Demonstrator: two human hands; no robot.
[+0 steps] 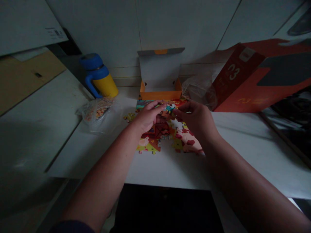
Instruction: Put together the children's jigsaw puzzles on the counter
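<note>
A small teal and white puzzle piece (170, 108) is between my two hands, over a partly joined jigsaw puzzle (161, 130) with farm pictures on the white table. My right hand (198, 118) pinches it from the right with thumb and fingertips. From the left, my left hand (150, 116) has its thumb and fingertips closed at the piece's other edge. Pale pieces with dark red spots (190, 141) lie under my right wrist. Below my left hand is a lime and brown puzzle section (148, 145). Both hands hide parts of the puzzle.
Behind the puzzle stands an open orange box (160, 95), lid up against the wall. To the left are a blue and yellow jug (103, 79) and a plastic bag (99, 113). A crumpled clear bag (198, 87) and a large red box (252, 77) stand right.
</note>
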